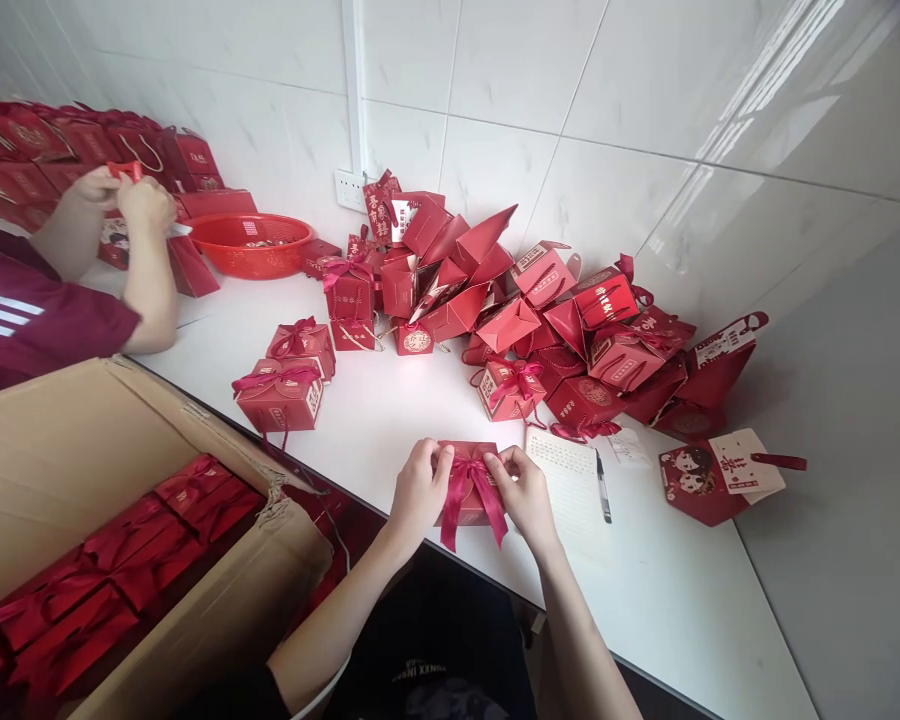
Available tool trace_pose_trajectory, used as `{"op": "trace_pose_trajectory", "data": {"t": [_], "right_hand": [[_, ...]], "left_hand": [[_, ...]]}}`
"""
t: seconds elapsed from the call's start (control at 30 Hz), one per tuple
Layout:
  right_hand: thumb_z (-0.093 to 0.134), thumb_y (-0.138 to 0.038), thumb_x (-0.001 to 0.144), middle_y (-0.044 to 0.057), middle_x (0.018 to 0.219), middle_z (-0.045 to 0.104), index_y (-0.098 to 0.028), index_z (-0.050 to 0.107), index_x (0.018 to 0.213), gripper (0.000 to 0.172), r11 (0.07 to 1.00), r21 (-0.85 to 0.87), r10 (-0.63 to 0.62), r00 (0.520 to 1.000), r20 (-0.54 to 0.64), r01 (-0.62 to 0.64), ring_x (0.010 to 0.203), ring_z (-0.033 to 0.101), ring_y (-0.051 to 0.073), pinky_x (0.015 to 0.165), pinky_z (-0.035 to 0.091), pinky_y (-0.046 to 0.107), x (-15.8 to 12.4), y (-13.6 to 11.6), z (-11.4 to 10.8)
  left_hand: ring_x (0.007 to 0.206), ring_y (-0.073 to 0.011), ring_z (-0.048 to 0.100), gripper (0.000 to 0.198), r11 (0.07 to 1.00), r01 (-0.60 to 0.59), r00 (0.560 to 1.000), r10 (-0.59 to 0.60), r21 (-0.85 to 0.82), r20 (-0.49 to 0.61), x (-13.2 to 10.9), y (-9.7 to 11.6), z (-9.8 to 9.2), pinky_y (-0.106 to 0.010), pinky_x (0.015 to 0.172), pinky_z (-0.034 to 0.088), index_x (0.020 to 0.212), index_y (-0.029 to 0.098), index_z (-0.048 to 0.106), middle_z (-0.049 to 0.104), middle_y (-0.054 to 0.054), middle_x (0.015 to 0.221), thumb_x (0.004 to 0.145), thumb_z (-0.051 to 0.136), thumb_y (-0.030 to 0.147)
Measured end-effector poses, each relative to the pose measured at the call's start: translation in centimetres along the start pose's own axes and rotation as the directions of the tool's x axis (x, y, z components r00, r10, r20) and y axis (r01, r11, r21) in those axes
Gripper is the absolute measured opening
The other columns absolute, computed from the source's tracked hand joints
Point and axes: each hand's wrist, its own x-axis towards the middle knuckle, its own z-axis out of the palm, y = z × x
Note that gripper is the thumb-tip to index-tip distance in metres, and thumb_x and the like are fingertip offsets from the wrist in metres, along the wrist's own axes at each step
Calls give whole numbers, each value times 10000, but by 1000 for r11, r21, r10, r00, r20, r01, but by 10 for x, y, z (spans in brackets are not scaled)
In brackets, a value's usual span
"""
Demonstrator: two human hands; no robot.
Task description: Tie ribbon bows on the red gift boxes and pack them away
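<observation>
A small red gift box sits on the white table near its front edge. A dark red ribbon is tied in a bow on the box's near side, its two tails hanging down. My left hand pinches the bow's left loop. My right hand pinches the right loop. Both hands are closed on the ribbon, one at each side of the box.
Several ribbon-tied boxes stand left of my hands; a heap of open red boxes lies behind. A notepad with a pen lies right. A cardboard carton of finished boxes sits lower left. Another person's hands work far left by a red basin.
</observation>
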Motion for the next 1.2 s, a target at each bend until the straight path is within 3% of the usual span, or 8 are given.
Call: {"op": "trace_pose_trajectory", "data": {"t": [0.17, 0.43, 0.7, 0.87, 0.97, 1.03, 1.13, 1.2], "right_hand": [[545, -504, 794, -26, 589, 503, -200, 472, 638, 350, 995, 99, -4, 996, -89, 13, 567, 467, 127, 581, 398, 253, -5, 4, 4], [592, -557, 731, -46, 557, 436, -204, 435, 601, 407, 958, 284, 71, 995, -75, -47, 539, 406, 114, 543, 364, 249, -4, 11, 7], [564, -528, 766, -47, 562, 448, -206, 400, 615, 391, 903, 409, 173, 982, -73, -128, 509, 391, 98, 513, 364, 242, -10, 15, 15], [518, -531, 792, -29, 576, 479, -207, 428, 648, 366, 937, 317, 172, 984, -56, -146, 508, 436, 118, 515, 407, 268, -8, 11, 8], [521, -462, 816, 29, 755, 560, -191, 510, 814, 271, 996, 79, -19, 966, -257, 41, 676, 535, 169, 655, 465, 333, -15, -2, -1], [549, -401, 822, 65, 884, 579, -197, 529, 926, 230, 958, -107, -285, 924, -254, 266, 829, 561, 204, 748, 470, 371, -25, -12, -5], [613, -384, 798, 114, 1058, 592, -195, 542, 1065, 334, 740, -266, -616, 781, 97, 617, 1036, 543, 254, 868, 445, 427, -38, -20, -3], [623, -404, 795, 143, 1160, 581, -170, 511, 1170, 455, 607, -335, -666, 691, 279, 721, 1129, 510, 283, 950, 386, 487, -42, -20, 1]], "left_hand": [[519, -149, 494, 315, 999, 31, 999, -31, 8, 10, -2, 1, 1, -253, 522, 346, 660, 230, 327, 471, 38, 566, 883, 304, 452], [466, -155, 442, 294, 996, 60, 998, -61, 62, 20, -1, 2, 0, -249, 503, 307, 654, 240, 279, 392, 51, 509, 882, 291, 424], [446, -153, 439, 282, 998, 59, 998, -59, 34, -8, -1, 0, 2, -251, 481, 298, 640, 246, 269, 376, 55, 489, 878, 296, 395], [468, -139, 443, 317, 996, 63, 997, -61, -62, 36, 0, 0, 0, -246, 489, 320, 626, 236, 300, 395, 56, 504, 876, 330, 428], [487, -124, 426, 348, 983, 87, 994, -74, -162, 83, 0, -2, -1, -240, 509, 330, 625, 226, 321, 400, 60, 522, 867, 366, 473], [507, -116, 420, 368, 968, 98, 991, -75, -230, 109, 1, -3, -2, -237, 527, 337, 619, 220, 330, 394, 62, 532, 857, 390, 494], [522, -109, 401, 391, 947, 95, 991, -61, -306, 119, 4, -6, -2, -235, 545, 341, 593, 210, 340, 370, 64, 531, 835, 425, 504], [522, -106, 390, 396, 937, 91, 991, -51, -337, 126, 6, -8, -2, -233, 540, 341, 579, 205, 350, 361, 64, 527, 820, 446, 504]]}}
